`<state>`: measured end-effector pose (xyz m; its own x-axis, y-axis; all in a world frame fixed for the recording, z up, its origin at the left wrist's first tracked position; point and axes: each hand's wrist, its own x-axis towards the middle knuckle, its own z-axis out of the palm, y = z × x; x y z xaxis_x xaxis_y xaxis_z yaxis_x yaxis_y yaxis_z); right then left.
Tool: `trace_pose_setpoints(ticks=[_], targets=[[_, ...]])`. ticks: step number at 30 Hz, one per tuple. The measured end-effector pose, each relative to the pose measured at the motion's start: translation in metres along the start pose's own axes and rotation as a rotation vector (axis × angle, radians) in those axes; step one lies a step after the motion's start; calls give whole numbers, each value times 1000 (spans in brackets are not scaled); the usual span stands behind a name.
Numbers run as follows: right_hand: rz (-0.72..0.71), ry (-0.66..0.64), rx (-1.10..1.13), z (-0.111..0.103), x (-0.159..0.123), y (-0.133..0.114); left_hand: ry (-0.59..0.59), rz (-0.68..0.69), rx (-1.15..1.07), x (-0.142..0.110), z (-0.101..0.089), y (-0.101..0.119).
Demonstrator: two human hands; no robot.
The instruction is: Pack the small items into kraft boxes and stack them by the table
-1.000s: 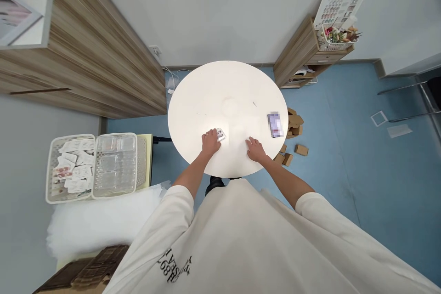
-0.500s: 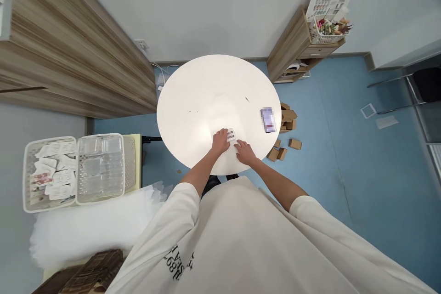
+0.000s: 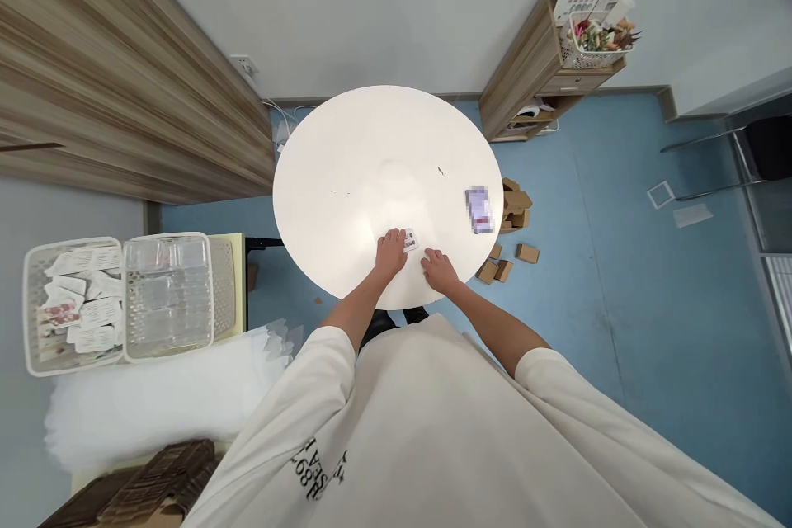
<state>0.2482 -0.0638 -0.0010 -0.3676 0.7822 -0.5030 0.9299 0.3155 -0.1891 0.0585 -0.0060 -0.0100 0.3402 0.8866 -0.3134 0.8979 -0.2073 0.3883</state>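
Currently: small printed card (image 3: pixel 411 239) flat on the near tabletop (image 3: pixel 384 128) | your left hand (image 3: pixel 391 253) covers its left end, pinching or pressing unclear | your right hand (image 3: pixel 440 271), fingers loosely spread, just right of it | seemingly midway: card laid down, not yet released

A plain, pale-grey wall (image 3: pixel 371 8) rises behind the far edge of the round, glossy white table (image 3: pixel 384 132), with a brownish skirting strip (image 3: pixel 461 96) along its foot. Smooth blue flooring (image 3: pixel 649 264) spreads around the table. Beyond the far left edge stands a large, streaked brown wood-grain cabinet (image 3: pixel 154 91); beyond the far right edge, a smaller wood-grain drawer unit (image 3: pixel 520 66). A black chair with metal legs (image 3: pixel 770 147) stands well off to the right. Light reflects brightly from the table's near half.
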Motion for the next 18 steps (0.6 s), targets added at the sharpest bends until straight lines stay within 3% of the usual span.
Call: trace_pose_setpoints(ticks=[9,18], targets=[[26,19,-20,1,2,-5,12,9,-16,-5,4,2],[-82,78,74,-36,28,12,98,-126,-51,-30,-15,-8]])
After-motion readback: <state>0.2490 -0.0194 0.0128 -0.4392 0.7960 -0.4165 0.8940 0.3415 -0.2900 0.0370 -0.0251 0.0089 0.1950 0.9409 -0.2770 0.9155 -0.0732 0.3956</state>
